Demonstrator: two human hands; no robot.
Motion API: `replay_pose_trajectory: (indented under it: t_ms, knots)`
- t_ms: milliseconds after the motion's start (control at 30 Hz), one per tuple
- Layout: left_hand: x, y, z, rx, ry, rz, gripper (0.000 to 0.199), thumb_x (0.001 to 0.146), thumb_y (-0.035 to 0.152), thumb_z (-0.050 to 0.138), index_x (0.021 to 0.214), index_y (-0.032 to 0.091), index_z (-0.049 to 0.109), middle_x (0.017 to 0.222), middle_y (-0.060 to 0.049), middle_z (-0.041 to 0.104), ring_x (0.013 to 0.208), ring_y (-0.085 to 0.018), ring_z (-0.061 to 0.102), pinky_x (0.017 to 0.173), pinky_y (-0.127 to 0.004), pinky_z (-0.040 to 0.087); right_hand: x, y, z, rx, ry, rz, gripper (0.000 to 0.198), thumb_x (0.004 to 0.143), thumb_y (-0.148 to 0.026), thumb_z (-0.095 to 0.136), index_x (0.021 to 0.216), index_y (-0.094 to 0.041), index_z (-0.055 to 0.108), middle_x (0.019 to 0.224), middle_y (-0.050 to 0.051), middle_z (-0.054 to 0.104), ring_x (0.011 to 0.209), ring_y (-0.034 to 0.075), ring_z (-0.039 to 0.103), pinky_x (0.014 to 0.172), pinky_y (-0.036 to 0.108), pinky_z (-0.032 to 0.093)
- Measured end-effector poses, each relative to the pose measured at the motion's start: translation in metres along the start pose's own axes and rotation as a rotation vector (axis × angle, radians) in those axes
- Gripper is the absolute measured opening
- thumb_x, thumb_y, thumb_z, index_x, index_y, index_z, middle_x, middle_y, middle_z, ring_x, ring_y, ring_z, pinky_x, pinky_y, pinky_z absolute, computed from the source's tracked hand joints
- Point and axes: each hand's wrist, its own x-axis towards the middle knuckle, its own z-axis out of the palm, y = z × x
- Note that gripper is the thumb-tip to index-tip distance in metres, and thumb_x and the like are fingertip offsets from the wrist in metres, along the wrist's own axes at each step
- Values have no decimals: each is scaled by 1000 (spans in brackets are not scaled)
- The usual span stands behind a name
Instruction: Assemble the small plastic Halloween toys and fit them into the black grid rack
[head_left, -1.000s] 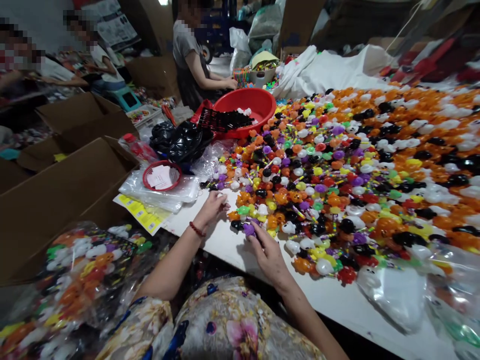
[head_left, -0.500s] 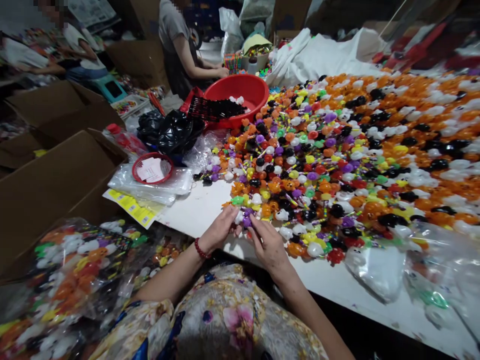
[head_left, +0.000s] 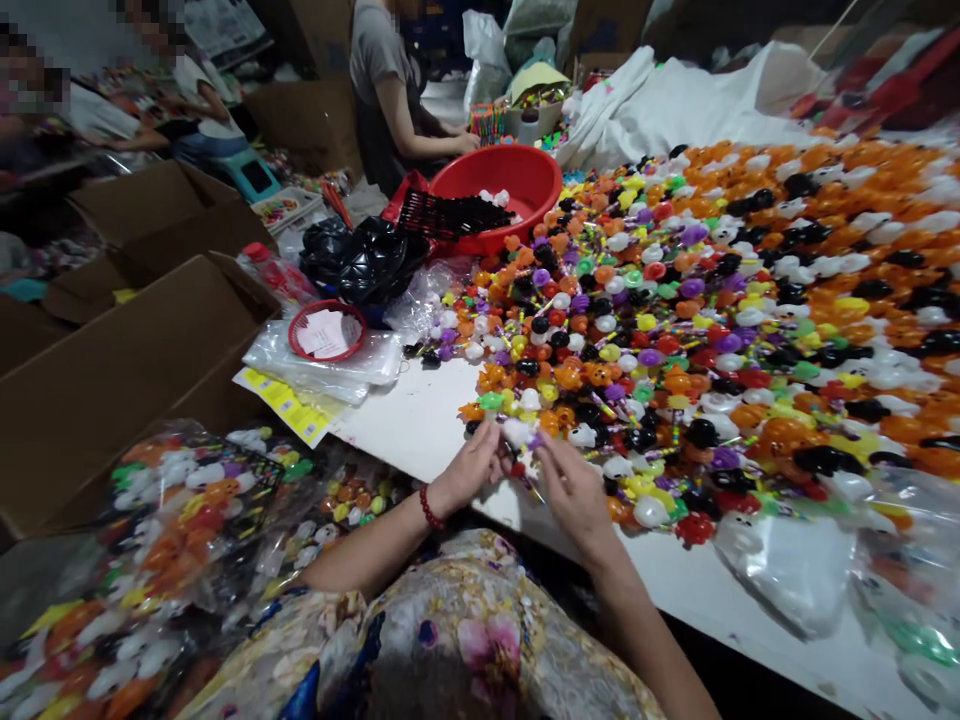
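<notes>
Both hands meet at the near edge of a large heap of small plastic figures (head_left: 645,330) in orange, white, black, purple, yellow, green and red. My right hand (head_left: 576,490) is closed, its thumb and fingertips pinching a small purple plastic piece (head_left: 535,440). Right beside that piece is a white plastic figure (head_left: 516,432), between the two hands; whether they are joined I cannot tell. My left hand (head_left: 476,468), with a red bead bracelet at the wrist, has its fingers curled together by the white figure. What its fingertips grip is hidden. Small dark and red bits show below the hands.
A red basin (head_left: 536,185) holds black sticks and white pieces. A small red basket (head_left: 328,332) with paper slips rests on clear plastic bags (head_left: 367,365). Cardboard boxes (head_left: 135,340) and bagged figures (head_left: 180,520) are at the left. Another person (head_left: 386,90) works across the table.
The purple pieces that were held close between both hands have shifted; a white figure now shows between the fingertips, and the hands are slightly further apart. The view has swung a little left.
</notes>
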Motion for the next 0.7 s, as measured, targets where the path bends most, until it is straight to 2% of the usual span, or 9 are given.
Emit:
replay_pose_trajectory:
  t_ms: [67, 133, 200, 267, 400, 467, 533, 633, 700]
  knots:
    - [18, 6, -21, 203, 210, 74, 29, 98, 44, 36, 93, 20, 51, 77, -1, 59, 62, -13, 54, 61, -27, 47, 14, 18, -28, -140, 138, 61, 38, 100, -33, 42, 130, -20, 61, 106, 14, 70, 92, 25, 66, 84, 41, 55]
    - [40, 12, -47, 464, 484, 156, 17, 94, 28, 46, 104, 18, 54, 97, -7, 61, 87, -19, 61, 78, -32, 51, 30, 34, -53, -351, 317, 119, 45, 98, -37, 45, 137, -17, 55, 119, 18, 63, 109, 30, 60, 95, 51, 49]
    - [61, 17, -70, 722, 614, 187, 29, 89, 16, 51, 118, 16, 53, 121, -14, 54, 108, -25, 59, 92, -37, 49, 42, 42, -65, -514, 419, 123, 53, 95, -39, 50, 141, -13, 49, 131, 22, 54, 122, 37, 51, 101, 59, 41]
    - [77, 19, -86, 934, 604, 140, 36, 87, 11, 52, 123, 15, 53, 133, -18, 45, 114, -29, 58, 94, -40, 48, 48, 42, -57, -542, 386, 56, 53, 94, -36, 52, 141, -12, 48, 135, 23, 51, 125, 38, 47, 102, 61, 39]
    - [87, 14, -100, 1092, 511, 56, 25, 88, 9, 49, 109, 14, 60, 126, -18, 45, 104, -29, 63, 89, -40, 51, 46, 20, 3, -368, 52, -136, 37, 96, -26, 46, 130, -16, 57, 121, 19, 60, 109, 29, 56, 94, 48, 50]
    - [83, 8, -102, 1013, 510, 69, 24, 85, 7, 50, 106, 14, 61, 120, -17, 48, 100, -28, 63, 88, -40, 51, 50, 6, 34, -343, -144, -195, 31, 96, -20, 45, 121, -16, 63, 117, 17, 63, 103, 27, 57, 90, 43, 52]
    - [76, 1, -102, 821, 535, 116, 27, 82, 6, 53, 106, 15, 62, 115, -14, 50, 100, -26, 62, 89, -38, 51, 65, -6, 59, -379, -312, -235, 29, 95, -15, 44, 113, -16, 66, 115, 16, 65, 100, 26, 58, 88, 40, 51]
    - [61, -10, -102, 279, 585, 131, 27, 83, 14, 52, 107, 18, 61, 101, -8, 57, 85, -19, 62, 75, -32, 54, 107, -16, 83, -477, -498, -268, 31, 92, -5, 43, 110, -11, 66, 114, 17, 66, 100, 27, 57, 90, 39, 47]
    - [50, -14, -100, -174, 530, 64, 23, 84, 21, 53, 106, 18, 61, 90, -5, 60, 69, -14, 59, 59, -25, 49, 139, -20, 98, -524, -561, -265, 33, 90, -3, 42, 114, -7, 65, 115, 19, 66, 105, 28, 55, 93, 40, 45]
